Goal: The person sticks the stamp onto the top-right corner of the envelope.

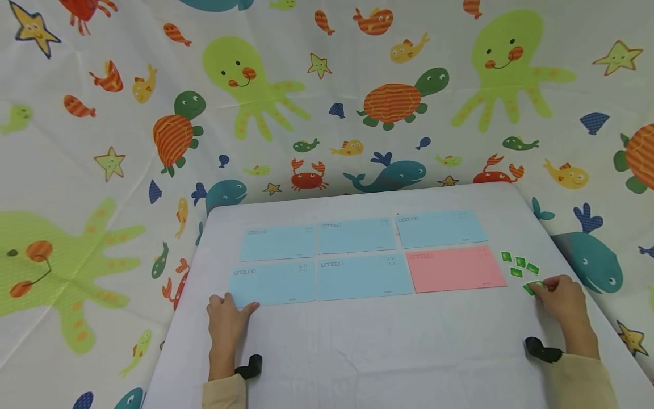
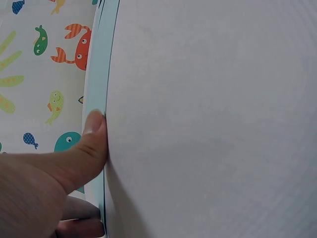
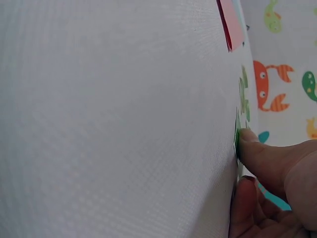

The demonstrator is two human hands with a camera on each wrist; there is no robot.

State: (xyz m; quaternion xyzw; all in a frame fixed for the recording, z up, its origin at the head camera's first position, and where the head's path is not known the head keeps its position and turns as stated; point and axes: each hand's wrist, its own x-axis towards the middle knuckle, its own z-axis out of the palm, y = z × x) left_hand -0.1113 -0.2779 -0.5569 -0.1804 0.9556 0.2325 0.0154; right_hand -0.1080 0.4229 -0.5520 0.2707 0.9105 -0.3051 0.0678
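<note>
My left hand (image 1: pixel 225 321) rests at the lower left corner of a blue envelope (image 1: pixel 276 284), thumb and fingers spread. Up close in the left wrist view, the thumb (image 2: pixel 91 144) lies along the near edge of that envelope (image 2: pixel 99 94). On the right side, my right hand (image 1: pixel 564 301) pinches a small green stamp (image 1: pixel 529 288) low over the table. In the right wrist view the thumb tip is against this stamp (image 3: pixel 237 136), with the other fingers curled below. Several more green stamps (image 1: pixel 520 262) lie just beyond.
More blue envelopes (image 1: pixel 356 236) lie in two rows across the white table (image 1: pixel 388 352). A pink envelope (image 1: pixel 457 270) ends the near row on the right, close to the stamps. Behind the table hangs a curtain (image 1: pixel 286 28) printed with sea animals.
</note>
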